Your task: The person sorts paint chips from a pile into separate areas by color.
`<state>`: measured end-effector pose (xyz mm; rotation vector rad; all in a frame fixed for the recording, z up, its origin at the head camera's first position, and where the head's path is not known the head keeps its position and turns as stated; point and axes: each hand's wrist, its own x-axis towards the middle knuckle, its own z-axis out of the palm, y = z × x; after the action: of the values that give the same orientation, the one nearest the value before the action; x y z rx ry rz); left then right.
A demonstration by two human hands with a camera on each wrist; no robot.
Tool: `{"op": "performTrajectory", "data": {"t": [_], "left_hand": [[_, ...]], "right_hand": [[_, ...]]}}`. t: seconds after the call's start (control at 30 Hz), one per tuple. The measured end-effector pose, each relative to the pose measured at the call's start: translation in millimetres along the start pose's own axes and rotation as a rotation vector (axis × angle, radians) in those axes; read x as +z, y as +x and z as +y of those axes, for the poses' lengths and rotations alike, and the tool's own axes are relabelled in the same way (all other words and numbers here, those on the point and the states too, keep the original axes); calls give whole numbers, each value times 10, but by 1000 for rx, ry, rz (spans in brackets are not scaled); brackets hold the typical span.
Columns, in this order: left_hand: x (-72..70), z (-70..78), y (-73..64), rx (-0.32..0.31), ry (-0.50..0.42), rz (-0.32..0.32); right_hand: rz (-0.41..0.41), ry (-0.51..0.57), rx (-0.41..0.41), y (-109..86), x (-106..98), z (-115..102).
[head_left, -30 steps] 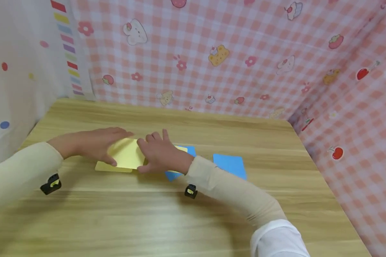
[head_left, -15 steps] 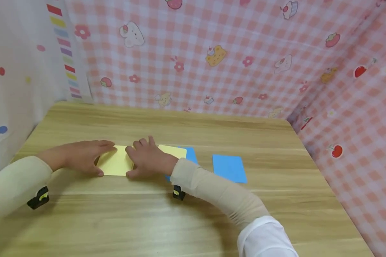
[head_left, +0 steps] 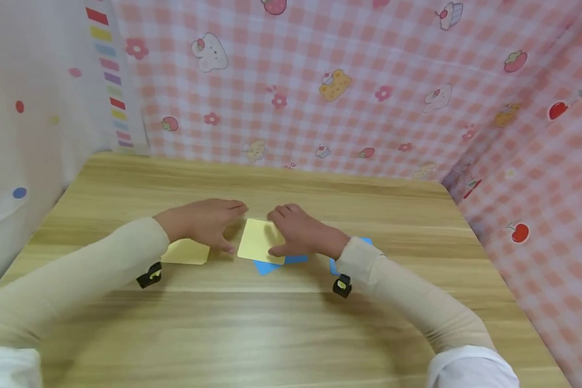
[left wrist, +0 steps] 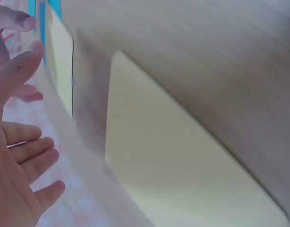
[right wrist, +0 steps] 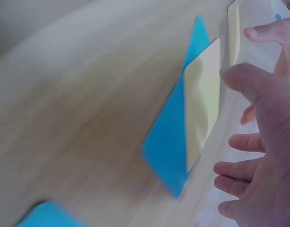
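A yellow square card [head_left: 257, 241] lies on a blue card [head_left: 267, 268] in the middle of the head view. My left hand [head_left: 206, 222] hovers beside its left edge, thumb and fingers spread. At the card's right side is my right hand [head_left: 300, 230], also spread; whether it touches the card I cannot tell. Another yellow square [head_left: 186, 252] lies flat under and left of my left hand, partly hidden by it. In the right wrist view, the middle yellow card [right wrist: 201, 104] overlaps the blue one [right wrist: 166, 135] at an angle.
A second blue card [head_left: 367, 240] lies to the right, mostly behind my right wrist. The wooden table [head_left: 252, 334] meets a pink checked cloth wall [head_left: 291, 124] at the back and right. A pale cloth [head_left: 39, 140] hangs on the left.
Both hands lowered a yellow square onto the left side of the table and let go of it. They have since moved right, to either side of the middle yellow card.
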<state>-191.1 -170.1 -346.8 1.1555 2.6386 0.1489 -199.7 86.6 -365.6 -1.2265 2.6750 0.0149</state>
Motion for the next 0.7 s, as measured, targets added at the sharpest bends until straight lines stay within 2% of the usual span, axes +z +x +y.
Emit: {"op": "performTrajectory", "data": {"t": [0.1,0.2,0.4,0.53,0.7], "left_hand": [[72,93,191,21,9,-26],[147,142,280,25,7,-37],[213,192,314,19,-10,-22],[257,208,304,42,-9,-6],[235,200,302,77,7,31]], "right_hand": [[-5,33,0,-147,18,73],[-5,38,-14,-205,44,68],[-12,44,0,-236,142,22],[5,60,-13,-255,211,8],[46,11,-45,-250,224,36]]}}
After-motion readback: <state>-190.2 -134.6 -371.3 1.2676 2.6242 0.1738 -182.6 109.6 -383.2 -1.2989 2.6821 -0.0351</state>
